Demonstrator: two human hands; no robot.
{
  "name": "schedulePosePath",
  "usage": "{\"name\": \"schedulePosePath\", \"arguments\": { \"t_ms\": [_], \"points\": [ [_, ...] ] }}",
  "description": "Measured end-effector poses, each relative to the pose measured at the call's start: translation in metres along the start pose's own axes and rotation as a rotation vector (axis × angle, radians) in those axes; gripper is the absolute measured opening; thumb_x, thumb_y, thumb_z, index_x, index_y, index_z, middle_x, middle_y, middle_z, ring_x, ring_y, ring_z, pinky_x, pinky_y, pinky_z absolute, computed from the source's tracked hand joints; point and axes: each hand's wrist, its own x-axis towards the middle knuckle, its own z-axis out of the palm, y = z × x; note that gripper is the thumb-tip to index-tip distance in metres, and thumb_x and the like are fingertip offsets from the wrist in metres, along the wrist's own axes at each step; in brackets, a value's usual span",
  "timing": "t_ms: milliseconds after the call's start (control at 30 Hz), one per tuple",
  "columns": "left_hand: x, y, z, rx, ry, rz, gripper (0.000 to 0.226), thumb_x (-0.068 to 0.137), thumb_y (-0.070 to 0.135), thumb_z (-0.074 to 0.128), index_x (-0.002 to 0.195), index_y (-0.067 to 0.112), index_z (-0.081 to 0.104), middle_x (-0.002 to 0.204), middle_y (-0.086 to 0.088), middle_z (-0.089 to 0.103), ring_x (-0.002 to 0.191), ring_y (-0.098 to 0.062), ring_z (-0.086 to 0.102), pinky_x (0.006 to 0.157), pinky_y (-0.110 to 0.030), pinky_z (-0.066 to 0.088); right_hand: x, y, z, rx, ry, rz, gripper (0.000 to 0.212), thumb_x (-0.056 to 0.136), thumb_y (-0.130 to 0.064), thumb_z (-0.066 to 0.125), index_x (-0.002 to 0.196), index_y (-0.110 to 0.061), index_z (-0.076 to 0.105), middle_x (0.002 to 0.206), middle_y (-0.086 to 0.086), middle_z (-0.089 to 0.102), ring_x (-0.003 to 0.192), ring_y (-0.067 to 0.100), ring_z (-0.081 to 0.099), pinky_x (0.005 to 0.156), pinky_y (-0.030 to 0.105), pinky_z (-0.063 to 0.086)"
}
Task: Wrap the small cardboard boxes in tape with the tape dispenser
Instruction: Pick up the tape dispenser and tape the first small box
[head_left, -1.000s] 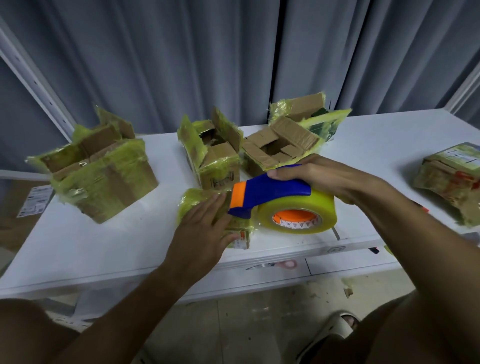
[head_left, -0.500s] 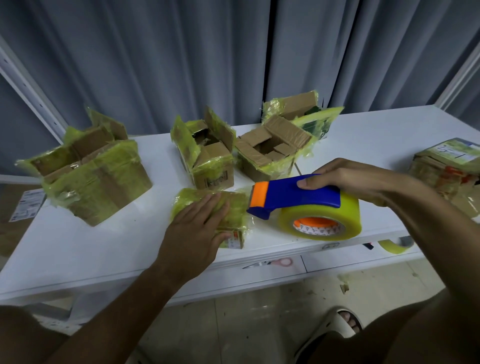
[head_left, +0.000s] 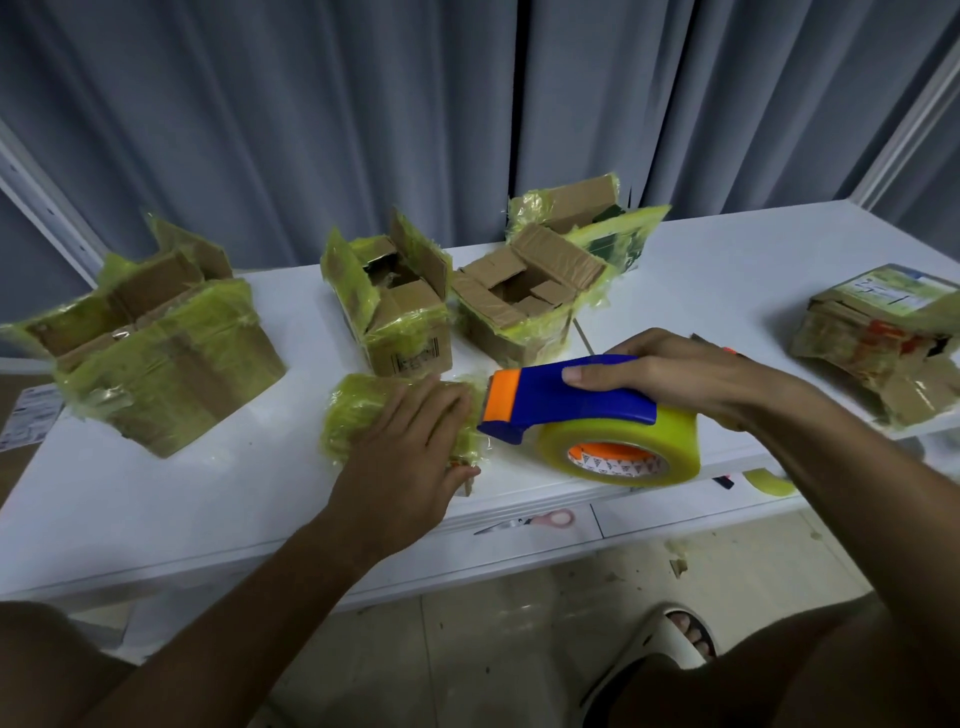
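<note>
My flat left hand (head_left: 410, 447) pins the small tape-wrapped cardboard box (head_left: 363, 415) while my right hand (head_left: 670, 374) grips the blue-and-orange tape dispenser (head_left: 566, 400); pulling could drag it.

A left hand (head_left: 410, 441) presses flat on a small tape-wrapped box (head_left: 358, 415) at the front of a white table (head_left: 156, 499), while the right hand (head_left: 670, 374) grips a blue-and-orange tape dispenser (head_left: 566, 400) just beside the box. Behind the box stand three open, tape-covered cartons (head_left: 400, 312).
</note>
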Motion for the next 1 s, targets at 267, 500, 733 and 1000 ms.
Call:
{"name": "schedulePosePath", "arguments": {
  "t_ms": [267, 500, 733, 1000],
  "points": [
    [0.003, -0.003, 0.006, 0.069, -0.083, -0.013, 0.073, 0.096, 0.058, 0.026, 0.151, 0.01, 0.033, 0.157, -0.007, 0.034, 0.146, -0.028, 0.029, 0.115, -0.049, 0.032, -0.001, 0.014, -0.006, 0.051, -0.017, -0.035, 0.044, 0.078, -0.052, 0.073, 0.095, -0.012, 0.08, 0.086, 0.004, 0.079, 0.079, 0.023, 0.076, 0.075, 0.032, 0.058],
    [0.004, -0.005, 0.003, 0.041, -0.067, 0.002, 0.075, 0.094, 0.061, 0.027, 0.149, 0.01, 0.037, 0.154, -0.007, 0.04, 0.143, -0.029, 0.035, 0.114, -0.047, 0.033, -0.007, 0.017, -0.019, -0.008, -0.113, 0.031, 0.057, 0.068, -0.057, 0.076, 0.097, -0.008, 0.079, 0.09, 0.012, 0.078, 0.078, 0.025, 0.072, 0.077, 0.036, 0.055],
    [0.004, -0.013, 0.003, -0.069, -0.073, 0.014, 0.071, 0.095, 0.062, 0.027, 0.151, 0.019, 0.03, 0.157, 0.003, 0.032, 0.147, -0.022, 0.025, 0.116, -0.041, 0.028, 0.013, -0.016, 0.015, -0.292, 0.008, 0.016, 0.044, 0.084, -0.049, 0.073, 0.068, -0.01, 0.06, 0.068, 0.006, 0.057, 0.063, 0.019, 0.052, 0.066, 0.032, 0.039],
    [0.003, -0.014, 0.001, -0.103, -0.056, 0.035, 0.068, 0.096, 0.058, 0.028, 0.153, 0.022, 0.028, 0.157, 0.009, 0.03, 0.148, -0.021, 0.022, 0.117, -0.038, 0.025, 0.022, -0.04, 0.018, -0.347, 0.013, 0.048, 0.033, 0.088, -0.05, 0.066, 0.081, -0.019, 0.065, 0.087, 0.002, 0.065, 0.072, 0.017, 0.062, 0.062, 0.028, 0.047]
  ]
}}
